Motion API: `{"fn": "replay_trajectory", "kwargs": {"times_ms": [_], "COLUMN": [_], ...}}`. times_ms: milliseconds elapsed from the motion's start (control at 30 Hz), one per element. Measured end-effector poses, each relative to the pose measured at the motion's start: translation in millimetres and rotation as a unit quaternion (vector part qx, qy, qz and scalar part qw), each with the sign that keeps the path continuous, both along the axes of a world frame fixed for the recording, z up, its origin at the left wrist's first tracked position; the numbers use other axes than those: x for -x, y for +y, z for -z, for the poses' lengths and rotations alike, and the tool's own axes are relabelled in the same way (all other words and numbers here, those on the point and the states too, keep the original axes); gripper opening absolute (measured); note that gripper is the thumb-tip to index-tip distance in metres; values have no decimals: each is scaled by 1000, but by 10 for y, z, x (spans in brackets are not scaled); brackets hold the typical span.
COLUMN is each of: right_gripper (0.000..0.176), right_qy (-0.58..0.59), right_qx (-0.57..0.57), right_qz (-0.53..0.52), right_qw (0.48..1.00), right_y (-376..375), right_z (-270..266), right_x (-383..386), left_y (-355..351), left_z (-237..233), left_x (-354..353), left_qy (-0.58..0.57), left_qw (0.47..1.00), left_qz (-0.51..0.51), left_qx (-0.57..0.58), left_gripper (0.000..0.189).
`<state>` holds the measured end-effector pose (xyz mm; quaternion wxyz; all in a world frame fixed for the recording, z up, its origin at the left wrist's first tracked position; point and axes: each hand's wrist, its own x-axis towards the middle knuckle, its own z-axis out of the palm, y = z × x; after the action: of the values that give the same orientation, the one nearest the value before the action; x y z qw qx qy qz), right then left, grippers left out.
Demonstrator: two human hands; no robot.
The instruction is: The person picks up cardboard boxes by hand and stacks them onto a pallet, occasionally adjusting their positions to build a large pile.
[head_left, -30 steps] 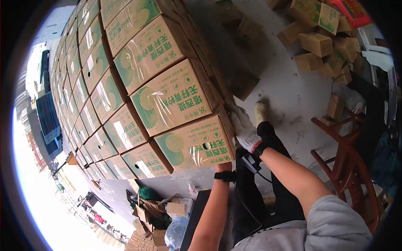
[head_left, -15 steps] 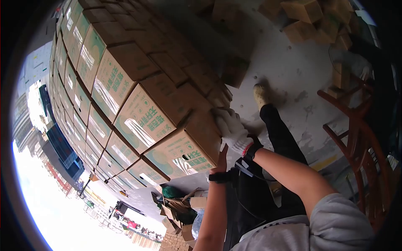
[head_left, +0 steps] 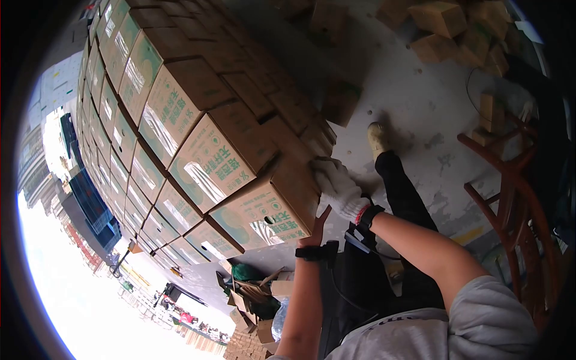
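A printed brown carton with green lettering and an oval hand hole sits at the near corner of a tall stack of like cartons. It stands slightly askew, with a narrow gap to its neighbour. My right hand, in a white knitted glove, curls over the carton's right side, its fingers on the upper edge. Bare, my left hand is at the lower right corner; the thumb side shows and the other fingers are hidden behind the carton. Dark straps circle both wrists.
Loose cartons lie heaped at the far right, and one carton rests on the floor beside the stack. A reddish-brown frame stands to my right. Flattened cardboard and a green bundle lie below the stack. My shoe is on the concrete.
The view has shifted slightly. The near carton has tilted a little away from its neighbour, and the gap between them looks wider. Both hands stay on it.
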<state>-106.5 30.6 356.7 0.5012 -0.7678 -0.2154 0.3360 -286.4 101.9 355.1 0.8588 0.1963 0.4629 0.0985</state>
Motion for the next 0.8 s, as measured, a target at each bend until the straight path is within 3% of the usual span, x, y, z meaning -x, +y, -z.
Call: {"fn": "replay_trajectory", "kwargs": {"times_ms": [33,100,200,267,300,367,467,500,567,600,667,800], "right_gripper": [34,36,39,39,42,44,45,46,47,47,47,44], "right_qy": [80,67,44,40,17,-2,-16,-15,-10,-5,2,-8], "right_qx": [14,30,23,-1,-10,-21,-32,-19,-7,-13,-19,-24], "right_qz": [26,1,-8,3,-35,-74,-83,-99,-116,-121,-129,-156], "right_qw": [996,997,999,999,999,997,996,995,993,992,992,987], "right_y": [18,67,346,541,621,699,729,731,747,756,765,786], "right_z": [-36,-65,-196,-179,-139,-79,-15,-38,-53,-40,-30,-75], "right_x": [-87,-328,-820,-1014,-1084,-1103,-1081,-1092,-1106,-1127,-1142,-1204], "left_y": [-6,-57,-152,-172,-181,-189,-192,-197,-167,-176,-164,-162], "left_z": [-43,-85,0,74,32,-107,-116,-5,151,171,108,183], "left_x": [-80,-157,-235,-177,-209,-326,-317,-194,-32,13,-80,-12], "left_qy": [-5,-9,23,100,103,65,68,71,49,52,50,20], "left_qw": [1000,998,992,943,943,985,980,980,980,979,976,982], "left_qz": [-28,-59,-94,131,129,-112,-173,-174,-35,-35,-207,-177], "left_qx": [3,8,-78,-289,-290,-110,-74,-73,-192,-192,-40,-59], "left_gripper": [64,64,64,63,63,63,59,59,56,56,53,54]}}
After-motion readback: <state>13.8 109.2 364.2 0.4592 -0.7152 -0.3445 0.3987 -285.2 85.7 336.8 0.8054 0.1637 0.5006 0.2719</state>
